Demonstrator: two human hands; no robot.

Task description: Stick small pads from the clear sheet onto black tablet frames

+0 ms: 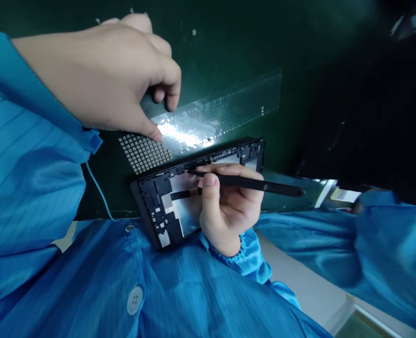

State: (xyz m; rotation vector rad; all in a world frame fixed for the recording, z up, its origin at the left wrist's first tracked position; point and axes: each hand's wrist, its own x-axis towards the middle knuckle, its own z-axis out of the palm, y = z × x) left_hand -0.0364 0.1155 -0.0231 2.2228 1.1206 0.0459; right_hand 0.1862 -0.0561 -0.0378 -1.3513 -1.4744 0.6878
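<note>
My left hand (112, 75) rests over a clear plastic sheet (236, 101), its thumb touching the sheet and its fingers bent but apart. Beside that thumb, a grid of small pale square pads (146, 152) sits on the sheet. In my right hand (230, 206) is a pair of black tweezers (264, 183), gripped between thumb and fingers. The tweezers' tip points at the upper long edge of an opened black tablet housing (162, 197). Small parts and a silvery panel show inside this housing, which lies tilted near my body. My right hand hides part of it.
The work surface is a dark green mat (229, 37). One loose pale square (194, 32) lies on it beyond my left hand. A thin blue cord (100, 192) hangs from my left sleeve. At the right is another person's blue sleeve (390, 244), near a white labelled item (344, 195).
</note>
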